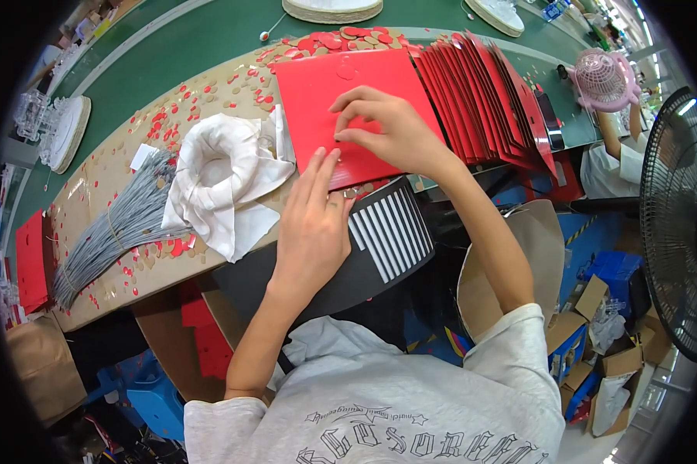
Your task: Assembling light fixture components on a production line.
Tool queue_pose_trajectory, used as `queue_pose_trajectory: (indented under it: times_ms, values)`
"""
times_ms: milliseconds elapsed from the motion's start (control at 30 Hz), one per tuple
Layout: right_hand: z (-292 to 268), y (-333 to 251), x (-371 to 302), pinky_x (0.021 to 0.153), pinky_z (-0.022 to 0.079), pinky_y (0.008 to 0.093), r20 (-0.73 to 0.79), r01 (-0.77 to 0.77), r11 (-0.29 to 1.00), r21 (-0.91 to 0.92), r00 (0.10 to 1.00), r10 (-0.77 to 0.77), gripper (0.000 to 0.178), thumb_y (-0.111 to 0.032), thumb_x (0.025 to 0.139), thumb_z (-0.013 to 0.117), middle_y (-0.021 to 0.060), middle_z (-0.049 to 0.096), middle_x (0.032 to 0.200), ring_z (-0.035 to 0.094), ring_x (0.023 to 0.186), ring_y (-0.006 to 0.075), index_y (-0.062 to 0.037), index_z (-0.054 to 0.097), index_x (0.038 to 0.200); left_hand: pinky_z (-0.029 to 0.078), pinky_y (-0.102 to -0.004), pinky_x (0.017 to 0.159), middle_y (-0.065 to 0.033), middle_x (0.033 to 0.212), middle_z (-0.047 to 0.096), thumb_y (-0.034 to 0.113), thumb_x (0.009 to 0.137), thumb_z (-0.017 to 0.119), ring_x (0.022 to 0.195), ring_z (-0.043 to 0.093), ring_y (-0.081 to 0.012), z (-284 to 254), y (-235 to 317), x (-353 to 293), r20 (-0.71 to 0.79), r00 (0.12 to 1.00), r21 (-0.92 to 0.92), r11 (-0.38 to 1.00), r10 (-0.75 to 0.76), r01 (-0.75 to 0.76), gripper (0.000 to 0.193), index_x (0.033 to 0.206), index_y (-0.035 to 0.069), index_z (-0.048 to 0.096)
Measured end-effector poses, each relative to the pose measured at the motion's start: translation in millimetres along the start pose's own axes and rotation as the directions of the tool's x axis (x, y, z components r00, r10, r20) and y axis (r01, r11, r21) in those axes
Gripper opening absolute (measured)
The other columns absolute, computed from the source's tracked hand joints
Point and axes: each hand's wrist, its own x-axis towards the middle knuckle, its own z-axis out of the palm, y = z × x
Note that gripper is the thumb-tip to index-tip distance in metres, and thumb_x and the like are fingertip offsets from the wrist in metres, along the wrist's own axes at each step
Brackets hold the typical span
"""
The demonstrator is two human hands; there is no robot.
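A flat red square panel (317, 85) lies before me near the table's edge. My left hand (314, 224) rests at its lower left edge, fingers stretched out, fingertips on the red surface. Over the middle of the panel is my right hand (391, 131), wrist bent, thumb and a finger drawn together close to a small dark spot. Whether something tiny is between them I cannot make out. Under my left hand, at the table edge, sits a black sheet (325, 290) with a row of white strips (391, 236).
Many red panels (480, 100) stand in a row at the right. Left lie a crumpled white cloth ring (217, 162) and a bundle of grey cords (116, 224). Red and tan discs (240, 85) litter the table. A black fan (677, 224) stands far right; a pink fan (604, 77) sits beyond.
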Motion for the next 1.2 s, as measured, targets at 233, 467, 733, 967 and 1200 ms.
queue_pose_trajectory:
  times_ms: [233,467,733,967,1200]
  values:
    - [15,23,17,0.089,0.052,0.0351,0.137,-0.011,0.999,-0.048,0.990,0.017,0.009,-0.008,0.087,0.070,0.0101,0.065,0.113,0.066,0.101,0.0247,0.0010,0.069,0.090,0.041,-0.0525,0.111,-0.0255,0.138,0.053,0.001,0.092,0.061,0.131,0.050,-0.0424,10,-13,-5,0.065,0.998,-0.157,0.987,-0.026,0.036,0.012,0.092,-0.011,0.063]
    - [21,20,13,0.087,0.054,0.0357,0.030,-0.106,0.994,-0.038,0.994,0.107,0.014,-0.008,0.084,0.074,0.0098,0.067,0.106,0.066,0.096,0.0242,-0.0010,0.073,0.096,0.041,-0.0532,0.110,-0.0256,0.135,0.055,0.002,0.091,0.062,0.131,0.051,-0.0434,15,-9,0,0.035,0.999,-0.034,0.999,-0.012,0.013,0.015,0.089,-0.013,0.062]
    - [15,61,14,0.086,0.054,0.0394,-0.267,-0.129,0.781,-0.612,0.962,-0.050,0.025,-0.021,0.092,0.066,0.0078,0.062,0.114,0.061,0.104,0.0278,-0.0066,0.073,0.112,0.042,-0.0543,0.109,-0.0241,0.135,0.056,0.003,0.093,0.060,0.130,0.051,-0.0437,15,-4,4,0.121,0.992,0.101,0.994,0.030,-0.043,0.019,0.092,-0.017,0.064]
    - [1,63,31,0.086,0.055,0.0383,-0.219,-0.126,0.798,-0.590,0.976,-0.008,0.022,-0.023,0.091,0.067,0.0066,0.061,0.112,0.061,0.105,0.0268,-0.0192,0.076,0.111,0.041,-0.0557,0.110,-0.0250,0.135,0.056,0.001,0.092,0.060,0.132,0.050,-0.0443,16,-5,1,0.082,0.997,0.053,0.999,0.006,-0.010,0.019,0.088,-0.017,0.064]
    - [3,72,39,0.083,0.057,0.0391,-0.302,-0.170,0.841,-0.514,0.953,0.008,0.023,-0.020,0.091,0.066,0.0050,0.062,0.114,0.062,0.108,0.0242,-0.0207,0.076,0.112,0.041,-0.0552,0.110,-0.0254,0.135,0.056,0.002,0.092,0.060,0.133,0.049,-0.0443,18,-4,0,0.057,0.998,0.029,1.000,0.008,-0.010,0.019,0.090,-0.017,0.065]
